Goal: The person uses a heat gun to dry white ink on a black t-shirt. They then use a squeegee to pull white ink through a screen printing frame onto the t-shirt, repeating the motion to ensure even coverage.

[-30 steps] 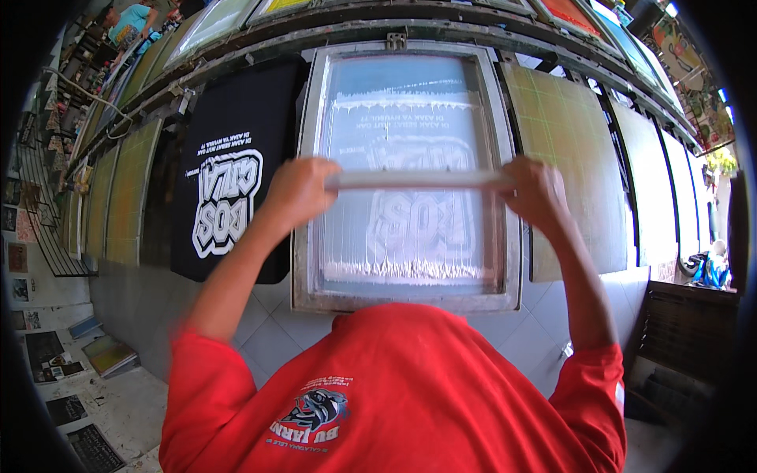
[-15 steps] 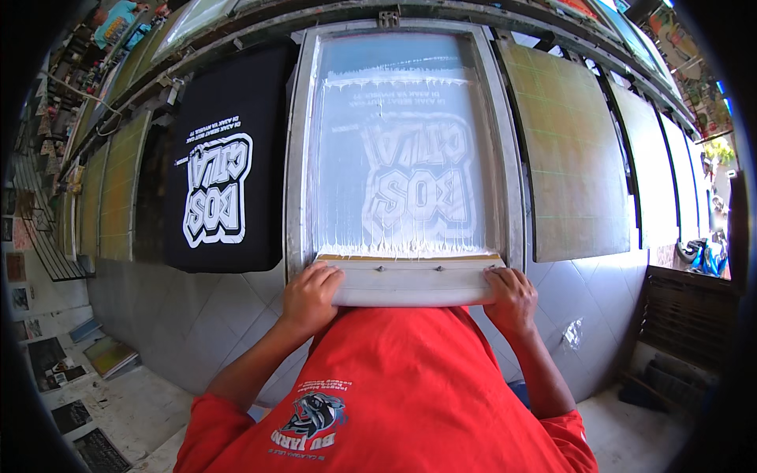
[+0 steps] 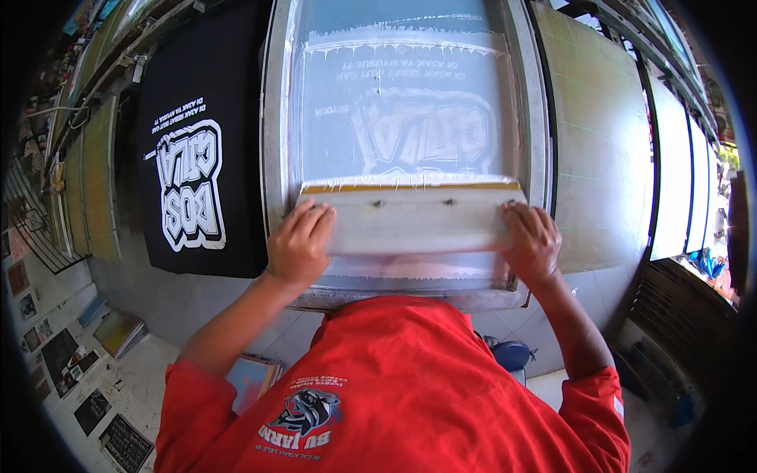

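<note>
A wide squeegee [image 3: 418, 225] with a pale holder and an amber blade edge lies across the screen printing frame [image 3: 277, 158]. My left hand [image 3: 300, 240] grips its left end, and my right hand [image 3: 533, 239] its right end, fingers curled over the holder. White ink [image 3: 418, 180] is banked along the far side of the blade. Beyond it, the mesh [image 3: 331, 126] shows a pale stencil of lettering, part of which the squeegee covers. A line of thicker white ink crosses the mesh farther away.
On the left, a black shirt [image 3: 177, 87] with a white print lies stretched over a board. Bare printing boards [image 3: 599, 134] stand in a row to the right, and more boards [image 3: 98, 177] to the far left. A tiled floor [image 3: 189, 299] shows below, with dark slatted wood [image 3: 678, 315] at right.
The squeegee, held in both hands, has moved away from my body up the mesh, from the frame's near edge to over the lower lettering. The camera view has also shifted.
</note>
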Tool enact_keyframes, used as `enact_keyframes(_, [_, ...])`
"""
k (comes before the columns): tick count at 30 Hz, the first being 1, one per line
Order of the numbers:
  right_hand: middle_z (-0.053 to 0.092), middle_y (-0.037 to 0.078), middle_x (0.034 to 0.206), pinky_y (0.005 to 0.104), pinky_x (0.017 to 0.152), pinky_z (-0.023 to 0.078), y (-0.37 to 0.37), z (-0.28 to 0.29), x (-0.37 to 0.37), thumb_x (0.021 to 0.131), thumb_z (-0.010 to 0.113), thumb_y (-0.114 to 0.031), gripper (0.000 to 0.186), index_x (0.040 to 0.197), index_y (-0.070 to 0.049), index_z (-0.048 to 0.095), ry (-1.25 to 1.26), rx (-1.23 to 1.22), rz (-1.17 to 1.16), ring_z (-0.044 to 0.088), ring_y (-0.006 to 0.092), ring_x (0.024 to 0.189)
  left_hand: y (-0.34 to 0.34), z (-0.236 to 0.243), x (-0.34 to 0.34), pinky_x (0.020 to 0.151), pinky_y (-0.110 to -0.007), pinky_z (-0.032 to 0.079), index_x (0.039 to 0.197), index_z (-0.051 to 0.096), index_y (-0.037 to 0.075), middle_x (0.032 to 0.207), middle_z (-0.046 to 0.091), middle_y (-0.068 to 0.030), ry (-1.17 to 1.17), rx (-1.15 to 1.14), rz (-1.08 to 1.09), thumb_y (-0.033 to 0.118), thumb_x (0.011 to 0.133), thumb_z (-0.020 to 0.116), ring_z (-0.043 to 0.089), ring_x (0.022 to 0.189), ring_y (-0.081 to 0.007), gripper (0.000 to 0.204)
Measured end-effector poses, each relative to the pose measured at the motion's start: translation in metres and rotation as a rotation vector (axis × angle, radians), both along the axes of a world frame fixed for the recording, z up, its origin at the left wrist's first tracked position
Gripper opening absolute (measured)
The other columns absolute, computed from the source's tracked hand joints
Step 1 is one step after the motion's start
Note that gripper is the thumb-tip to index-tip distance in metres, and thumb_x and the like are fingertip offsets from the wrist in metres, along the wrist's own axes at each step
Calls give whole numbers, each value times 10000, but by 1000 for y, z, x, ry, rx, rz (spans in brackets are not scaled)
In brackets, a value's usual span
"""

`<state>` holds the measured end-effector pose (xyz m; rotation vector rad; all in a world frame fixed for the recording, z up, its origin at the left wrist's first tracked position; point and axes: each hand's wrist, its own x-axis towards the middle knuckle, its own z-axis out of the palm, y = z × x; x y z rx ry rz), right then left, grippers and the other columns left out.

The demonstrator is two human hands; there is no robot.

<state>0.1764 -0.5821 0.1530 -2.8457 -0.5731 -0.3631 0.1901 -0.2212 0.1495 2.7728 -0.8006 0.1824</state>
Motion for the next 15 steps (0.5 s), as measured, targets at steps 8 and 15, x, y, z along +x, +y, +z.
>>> enact_keyframes(8, [631, 35, 887, 325, 715, 530, -9, -16, 98, 594, 673, -35, 344, 935, -81, 659, -84, -8, 19, 631, 220, 815, -3, -15, 101, 834, -334, 541, 1011, 656, 51, 1015, 670, -81, -102, 22, -2, -4, 534, 702, 634, 1011, -258, 482])
enact_keyframes(15, [639, 65, 932, 367, 752, 532, -22, -30, 197, 614, 718, -77, 341, 950, -88, 661, -130, 28, 43, 638, 266, 876, -12, -17, 201, 751, -371, 542, 981, 660, 78, 951, 674, -90, -86, -18, 48, 62, 593, 730, 647, 902, -285, 395])
